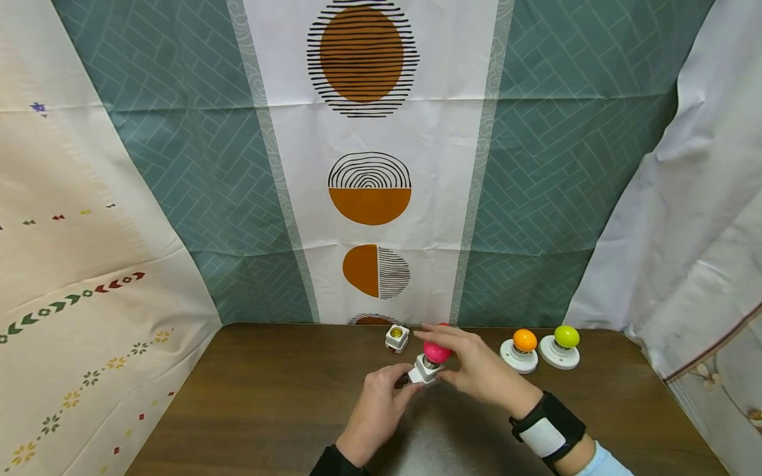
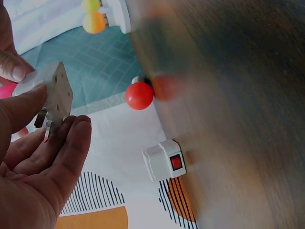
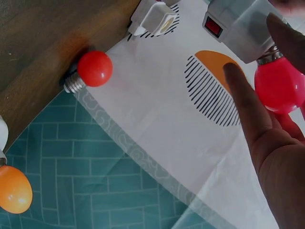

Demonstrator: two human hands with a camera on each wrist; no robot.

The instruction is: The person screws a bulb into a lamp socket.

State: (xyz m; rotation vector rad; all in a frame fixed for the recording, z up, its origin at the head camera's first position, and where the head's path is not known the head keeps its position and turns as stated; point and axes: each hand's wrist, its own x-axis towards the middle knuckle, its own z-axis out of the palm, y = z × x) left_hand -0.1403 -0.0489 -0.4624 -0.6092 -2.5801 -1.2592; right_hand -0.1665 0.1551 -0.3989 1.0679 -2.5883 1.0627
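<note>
Above the brown surface, the left hand is pinching a white socket between thumb and fingers, its metal prongs showing beside the fingertips. The right hand is holding its fingers curved around the pink bulb, which is sitting at the socket's mouth; whether every finger is touching the glass is unclear. Just beyond, a second white socket is standing near the far edge, and a red bulb is lying nearby. Farther right, an orange bulb and a green bulb are standing in round white bases.
</note>
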